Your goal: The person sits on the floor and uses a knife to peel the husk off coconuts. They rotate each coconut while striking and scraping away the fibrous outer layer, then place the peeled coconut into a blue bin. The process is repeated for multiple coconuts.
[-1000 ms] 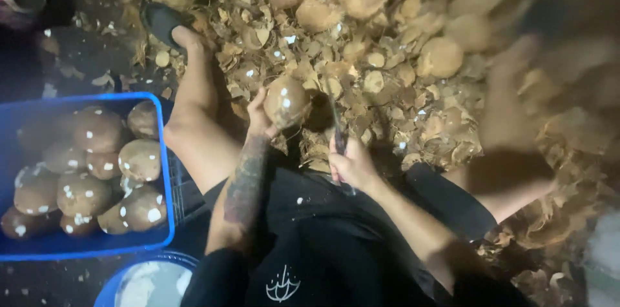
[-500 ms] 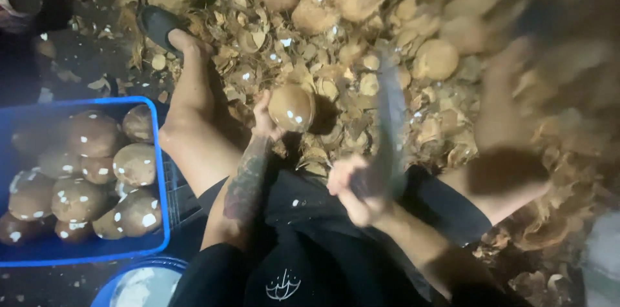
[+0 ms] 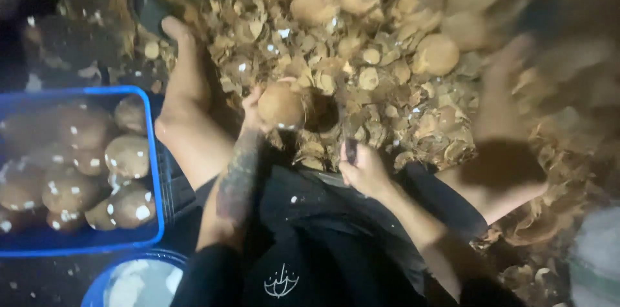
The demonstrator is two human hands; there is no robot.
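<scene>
Two hands busy: our left hand [image 3: 253, 108] cups the brown coconut [image 3: 280, 105] over the husk pile [image 3: 387, 81]; our right hand [image 3: 365, 170] fists a knife handle [image 3: 351, 150]; mid-husking, we judge; next chop needs careful aim.

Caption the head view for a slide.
Seated amid husk scraps, left hand steadies a coconut, right hand grips a knife, beside a blue crate.

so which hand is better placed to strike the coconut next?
Right, most likely. The right hand grips the dark-handled knife, its blade blurred, just beside the coconut. The left hand is occupied cupping that coconut from its side, steadying it over the husk pile.
</scene>
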